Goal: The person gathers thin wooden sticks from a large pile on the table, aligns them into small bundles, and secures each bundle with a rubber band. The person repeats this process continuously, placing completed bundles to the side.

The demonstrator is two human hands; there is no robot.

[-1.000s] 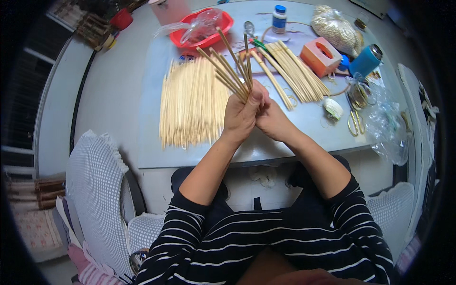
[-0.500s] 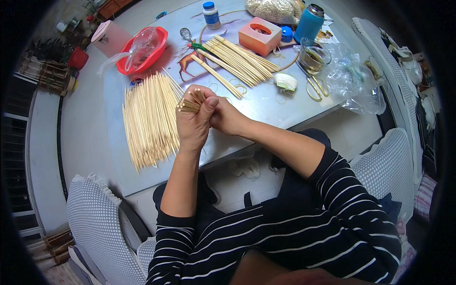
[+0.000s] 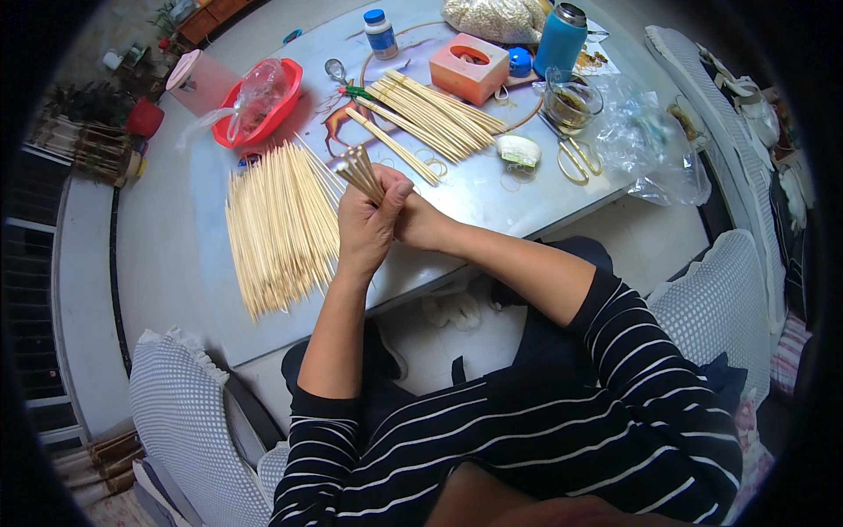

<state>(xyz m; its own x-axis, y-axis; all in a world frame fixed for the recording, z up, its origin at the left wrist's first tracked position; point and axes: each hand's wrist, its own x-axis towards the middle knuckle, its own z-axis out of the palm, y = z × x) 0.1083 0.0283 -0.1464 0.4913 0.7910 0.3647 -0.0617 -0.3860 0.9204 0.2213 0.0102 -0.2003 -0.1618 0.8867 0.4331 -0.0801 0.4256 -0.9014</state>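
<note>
The left hand (image 3: pixel 364 224) has its grip wrapped around a bundle of sticks (image 3: pixel 358 171), thumb laid across the side, probably so the separate shafts do not splay; their ends stand clustered above the fist. The right hand (image 3: pixel 421 221) meets it from the right, mostly behind the left — whether its own grip pinches the lower shafts, I cannot tell. The bundle is up over the near part of the surface (image 3: pixel 492 206), between the loose sticks (image 3: pixel 279 228) and the grouped sticks (image 3: pixel 435 114), seemingly so both are within reach. The loose ones lie roughly parallel, likely for easy gathering. Thin loops (image 3: pixel 435 163) rest close by, and the scissors (image 3: pixel 580 165) have their handles toward the near edge — handy for picking up.
</note>
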